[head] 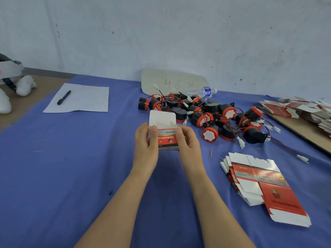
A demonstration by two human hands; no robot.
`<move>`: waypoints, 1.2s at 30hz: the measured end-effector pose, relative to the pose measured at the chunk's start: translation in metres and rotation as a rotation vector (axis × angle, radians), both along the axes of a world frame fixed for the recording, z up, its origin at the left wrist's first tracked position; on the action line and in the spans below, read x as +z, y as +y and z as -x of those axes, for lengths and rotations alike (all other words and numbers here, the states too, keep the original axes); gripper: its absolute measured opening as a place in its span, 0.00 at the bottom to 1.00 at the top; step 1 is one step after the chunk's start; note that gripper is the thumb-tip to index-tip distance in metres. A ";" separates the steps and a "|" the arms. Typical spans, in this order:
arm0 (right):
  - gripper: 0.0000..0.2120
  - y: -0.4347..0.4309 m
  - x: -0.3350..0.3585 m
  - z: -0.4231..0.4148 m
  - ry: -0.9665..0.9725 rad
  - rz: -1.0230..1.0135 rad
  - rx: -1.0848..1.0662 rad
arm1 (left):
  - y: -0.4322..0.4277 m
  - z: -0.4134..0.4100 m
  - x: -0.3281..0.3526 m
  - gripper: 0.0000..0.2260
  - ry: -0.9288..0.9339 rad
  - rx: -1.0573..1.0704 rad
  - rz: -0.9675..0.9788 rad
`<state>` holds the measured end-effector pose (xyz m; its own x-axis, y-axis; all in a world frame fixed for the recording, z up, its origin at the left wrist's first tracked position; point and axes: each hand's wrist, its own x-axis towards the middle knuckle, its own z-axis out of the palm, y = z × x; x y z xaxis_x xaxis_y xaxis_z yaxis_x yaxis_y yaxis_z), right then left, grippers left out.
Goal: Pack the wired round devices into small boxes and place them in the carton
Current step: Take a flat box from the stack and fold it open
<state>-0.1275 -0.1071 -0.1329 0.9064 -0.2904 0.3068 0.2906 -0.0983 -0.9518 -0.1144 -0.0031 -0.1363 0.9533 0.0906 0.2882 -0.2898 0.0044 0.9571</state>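
A small red, grey and white box (165,138) stands upright in the middle of the blue cloth, its white top flap (162,119) raised. My left hand (146,142) grips its left side and my right hand (186,140) grips its right side, thumbs on the front face. Behind and to the right lies a heap of black and red round devices (209,115) with red-black wires and white plugs. I cannot tell whether a device is inside the box. No carton is in view.
A fanned stack of flat unfolded boxes (259,183) lies at the right. More flat boxes (300,110) sit on a brown board at the far right. A paper sheet (86,101) with a black pen (64,97) lies at the back left; a water bottle (202,91) and a marked panel (172,81) stand by the wall.
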 end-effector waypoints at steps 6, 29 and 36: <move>0.14 0.007 -0.002 -0.001 0.007 -0.109 -0.171 | -0.009 0.004 0.001 0.05 0.041 -0.023 0.038; 0.15 0.017 0.000 0.007 -0.052 0.388 0.122 | 0.011 -0.007 0.004 0.22 0.339 -0.149 0.628; 0.08 0.011 0.009 0.009 -0.219 0.244 -0.312 | 0.013 -0.012 0.004 0.21 0.359 0.007 0.567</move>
<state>-0.1361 -0.0959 -0.1244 0.6931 -0.4351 0.5747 0.4029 -0.4272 -0.8094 -0.1029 0.0100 -0.1320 0.9799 0.1417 -0.1403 0.0437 0.5339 0.8444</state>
